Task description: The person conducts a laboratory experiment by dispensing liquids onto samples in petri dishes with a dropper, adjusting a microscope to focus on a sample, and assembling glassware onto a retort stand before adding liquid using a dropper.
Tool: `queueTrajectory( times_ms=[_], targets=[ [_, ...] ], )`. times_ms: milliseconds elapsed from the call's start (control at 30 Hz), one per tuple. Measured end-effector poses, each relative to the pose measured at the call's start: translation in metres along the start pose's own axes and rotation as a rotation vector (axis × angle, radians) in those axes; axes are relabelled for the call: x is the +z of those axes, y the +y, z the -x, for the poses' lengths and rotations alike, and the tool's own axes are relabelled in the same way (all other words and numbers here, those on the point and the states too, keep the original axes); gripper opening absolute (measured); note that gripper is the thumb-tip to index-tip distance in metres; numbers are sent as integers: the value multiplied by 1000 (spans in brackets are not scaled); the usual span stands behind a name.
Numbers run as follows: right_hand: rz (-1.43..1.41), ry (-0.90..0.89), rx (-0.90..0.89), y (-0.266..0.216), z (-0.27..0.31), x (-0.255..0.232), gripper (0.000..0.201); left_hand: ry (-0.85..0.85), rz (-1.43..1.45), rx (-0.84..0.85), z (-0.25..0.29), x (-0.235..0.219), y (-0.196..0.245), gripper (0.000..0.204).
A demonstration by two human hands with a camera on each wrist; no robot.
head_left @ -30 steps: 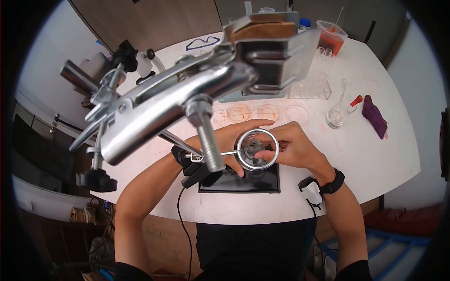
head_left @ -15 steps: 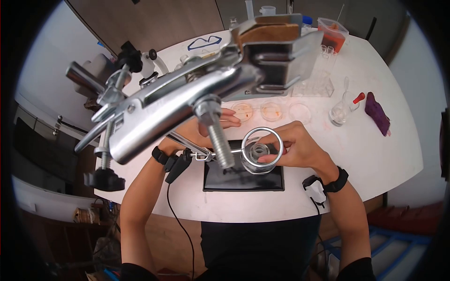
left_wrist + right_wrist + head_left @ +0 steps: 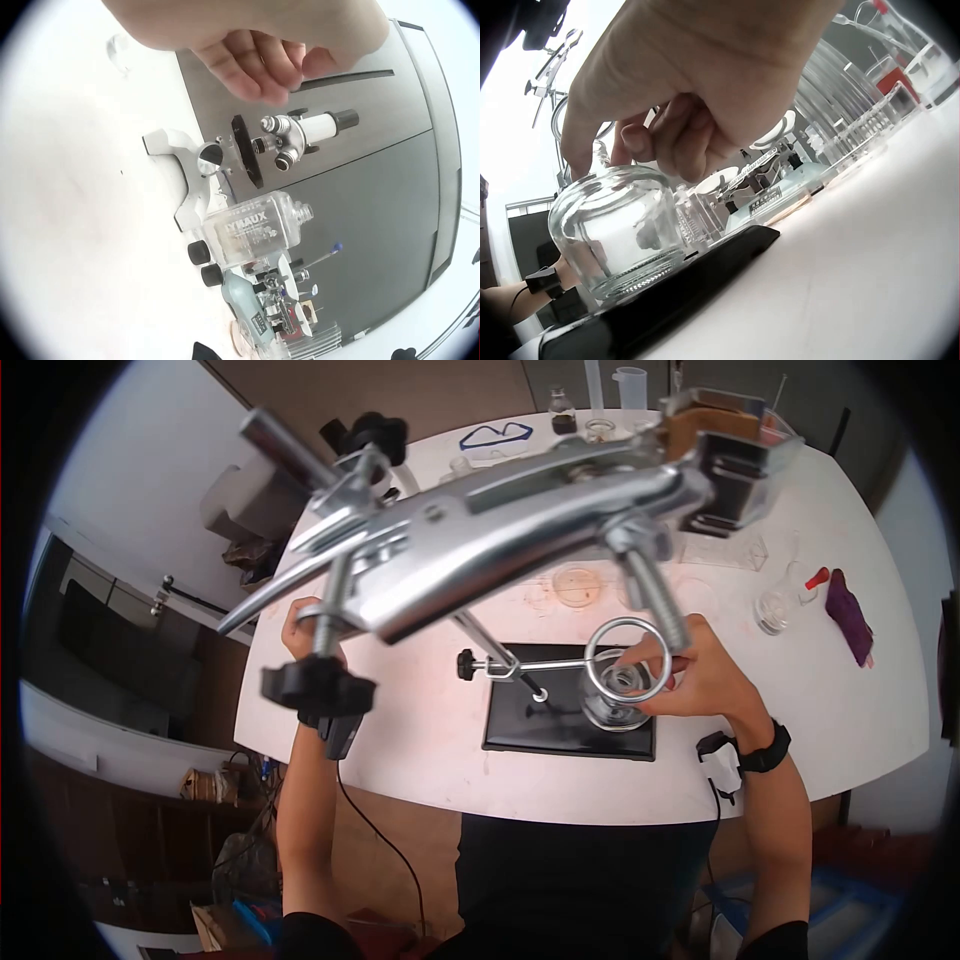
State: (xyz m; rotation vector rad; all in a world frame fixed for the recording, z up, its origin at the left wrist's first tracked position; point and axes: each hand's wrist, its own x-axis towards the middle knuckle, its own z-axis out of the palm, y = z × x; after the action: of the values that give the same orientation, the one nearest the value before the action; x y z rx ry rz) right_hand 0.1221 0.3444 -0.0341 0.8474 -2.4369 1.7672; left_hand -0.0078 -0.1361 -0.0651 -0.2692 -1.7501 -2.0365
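My right hand [image 3: 705, 675] pinches the top of a round clear glass vessel [image 3: 612, 710], which stands on the right part of the black stand base [image 3: 530, 730]. The stand's metal ring [image 3: 590, 660] lies over the vessel's neck from above. In the right wrist view, thumb and fingers of the right hand [image 3: 694, 82] meet around the neck of the glass vessel [image 3: 615, 217]. My left hand [image 3: 302, 630] is left of the base, partly behind the large metal clamp [image 3: 500, 545]. The left wrist view shows the left hand [image 3: 277, 45] with loosely bent fingers and nothing visible in them.
Across the table [image 3: 420, 760] are a petri dish [image 3: 577, 588], a small glass flask [image 3: 771, 612] and a purple cloth [image 3: 848, 618]. A microscope [image 3: 319, 129], a clear bottle [image 3: 251, 229] and a balance [image 3: 251, 307] appear in the left wrist view.
My left hand has moved left, away from the vessel and stand base. My right hand stays at the vessel's top. The head view has shifted, so the scene sits further right.
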Motion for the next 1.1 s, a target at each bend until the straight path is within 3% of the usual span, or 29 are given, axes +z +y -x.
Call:
queueTrajectory(
  times_ms=[33,133,167,233,367,567,700,733,767,833,867,900,967,1000,1033,1100],
  targets=[
    [11,18,25,0,1,1,31,183,-187,-104,2,1,17,8],
    [27,-13,-43,-2,-4,-2,30,382,-117,-80,-3,1,19,8],
    [23,-11,-43,-3,-5,-2,30,513,-198,-74,-2,2,12,24],
    [29,-22,-52,-1,-5,-1,30,590,-262,-134,-1,8,10,38],
    [69,-21,-68,1,-5,-3,29,433,-360,-223,2,-1,-20,74],
    [38,-14,-67,1,-4,-1,31,322,-647,-193,-11,-15,-57,90],
    [28,-3,-54,0,-2,0,32,326,-626,-99,-26,-40,-95,81],
    [21,6,-32,-2,-2,0,32,308,-668,-9,-25,-45,-104,61],
    [23,14,-22,-2,-1,0,32,297,-664,-14,-29,-57,-114,61],
    [11,-20,-21,-2,-2,-2,31,227,-321,-10,-33,-56,-108,42],
    [32,-38,-31,-2,-2,-3,31,291,-282,-188,-28,-57,-106,28],
    [33,-32,-27,-1,-1,-3,31,284,-494,-90,-18,-25,-79,29],
    [-1,-40,-8,2,0,-2,31,360,-444,-250,-11,-25,-75,33],
    [0,-35,-4,2,0,-2,31,192,-497,-99,1,11,-47,37],
    [-4,-40,-6,1,0,-1,31,251,-39,-470,-8,0,-34,41],
    [-3,-44,-3,1,-1,-2,31,169,-256,-36,14,35,-36,50]
  ],
)
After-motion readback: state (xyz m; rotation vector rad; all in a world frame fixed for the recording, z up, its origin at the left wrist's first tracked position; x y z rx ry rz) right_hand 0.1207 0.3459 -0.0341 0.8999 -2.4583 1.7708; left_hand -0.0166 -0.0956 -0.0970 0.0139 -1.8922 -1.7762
